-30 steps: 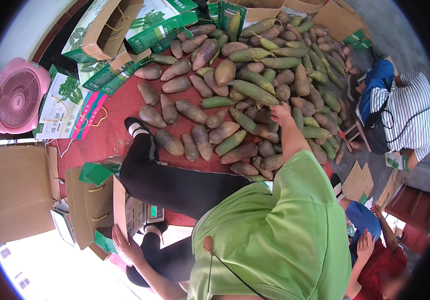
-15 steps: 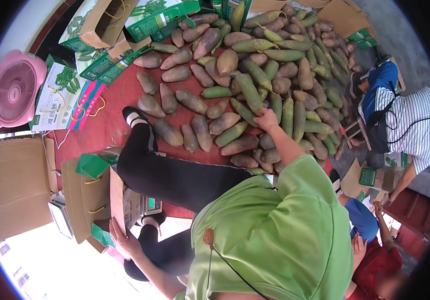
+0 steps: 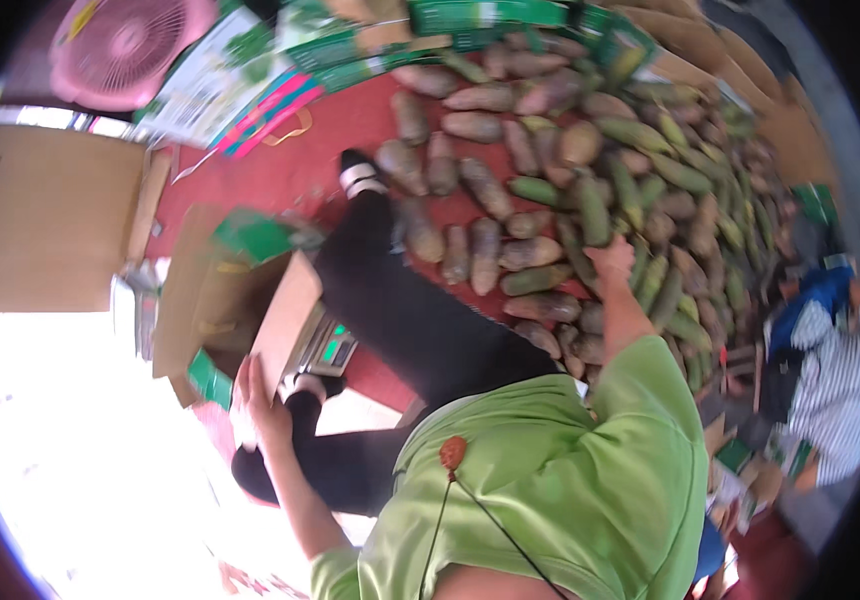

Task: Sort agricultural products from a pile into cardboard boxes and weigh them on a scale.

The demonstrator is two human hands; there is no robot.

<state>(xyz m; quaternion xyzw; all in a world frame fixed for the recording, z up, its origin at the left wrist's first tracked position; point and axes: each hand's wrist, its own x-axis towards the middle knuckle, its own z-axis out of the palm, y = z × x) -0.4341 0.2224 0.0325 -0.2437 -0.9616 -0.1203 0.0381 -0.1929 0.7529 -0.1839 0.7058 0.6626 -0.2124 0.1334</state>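
Observation:
My right hand (image 3: 612, 262) is closed on the lower end of a green radish (image 3: 594, 212) at the near side of a large heap. Around it lie many more long radishes, some green and others purplish-brown (image 3: 547, 306). Down at the left, my left hand (image 3: 262, 405) grips the edge of an open cardboard box (image 3: 288, 312), fingers along its wall. The box stands on a scale (image 3: 332, 348) with a lit green display. What lies inside the box is hard to make out.
My outstretched leg (image 3: 420, 290) lies between box and heap on the red floor covering (image 3: 350, 110). Printed cartons (image 3: 220, 85) and a pink fan (image 3: 130, 45) line the back left. A large cardboard sheet (image 3: 50, 220) is at the far left. A person in stripes (image 3: 835, 390) sits at right.
The view has turned, so the scene sits further right and the fan higher. My right hand stays on the green radish, and my left hand stays at the box.

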